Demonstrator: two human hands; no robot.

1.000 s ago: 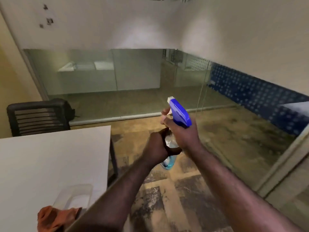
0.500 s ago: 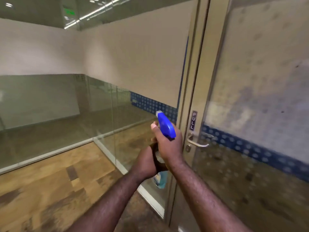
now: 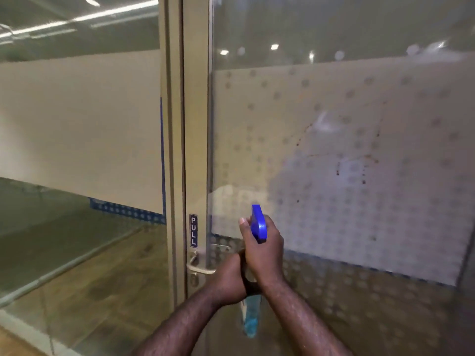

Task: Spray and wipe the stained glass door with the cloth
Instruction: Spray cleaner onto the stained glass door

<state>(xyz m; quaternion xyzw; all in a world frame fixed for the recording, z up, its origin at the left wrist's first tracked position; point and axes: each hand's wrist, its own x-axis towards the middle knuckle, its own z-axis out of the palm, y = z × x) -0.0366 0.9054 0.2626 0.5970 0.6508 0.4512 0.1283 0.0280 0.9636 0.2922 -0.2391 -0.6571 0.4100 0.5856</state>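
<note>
The glass door (image 3: 334, 227) fills the right of the view, with a frosted dotted band across it. Reddish-brown stain streaks and drops (image 3: 359, 160) mark the frosted band at upper right. I hold a spray bottle (image 3: 258, 224) with a blue trigger head and blue liquid in front of the door's lower left. My right hand (image 3: 264, 250) grips its neck below the head. My left hand (image 3: 228, 278) wraps the bottle's body from the left. The nozzle faces the glass. No cloth is in view.
A beige door frame (image 3: 195, 124) with a "PULL" label (image 3: 193, 230) and a metal lever handle (image 3: 200, 268) stands just left of my hands. A fixed glass partition (image 3: 77, 227) runs off to the left over wood-pattern floor.
The view has swung right and closer to the door, which now fills the frame with its stains showing. Both hands keep hold of the bottle, raised toward the glass.
</note>
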